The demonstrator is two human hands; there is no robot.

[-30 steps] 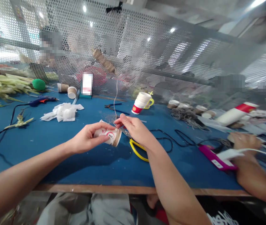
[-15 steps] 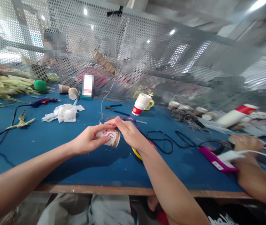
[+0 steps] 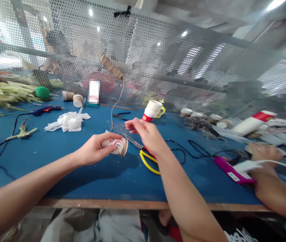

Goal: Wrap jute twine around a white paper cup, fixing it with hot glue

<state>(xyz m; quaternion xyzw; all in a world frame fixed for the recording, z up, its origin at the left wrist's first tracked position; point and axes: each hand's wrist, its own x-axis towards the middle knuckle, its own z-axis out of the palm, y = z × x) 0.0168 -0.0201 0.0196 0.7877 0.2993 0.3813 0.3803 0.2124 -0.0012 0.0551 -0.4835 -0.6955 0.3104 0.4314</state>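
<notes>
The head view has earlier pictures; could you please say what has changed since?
The right hand has moved rightward and away from the paper cup; the twine strand, at that hand a second ago, now leads to the cup's left end. The left hand still holds the cup on its side.

From where I stand, a blue table [image 3: 122, 185] with a brown near edge backs onto a grey metal screen [image 3: 173, 67] full of holes, bright lamps [image 3: 275, 4] glowing along the grey ceiling [image 3: 208, 13].
</notes>
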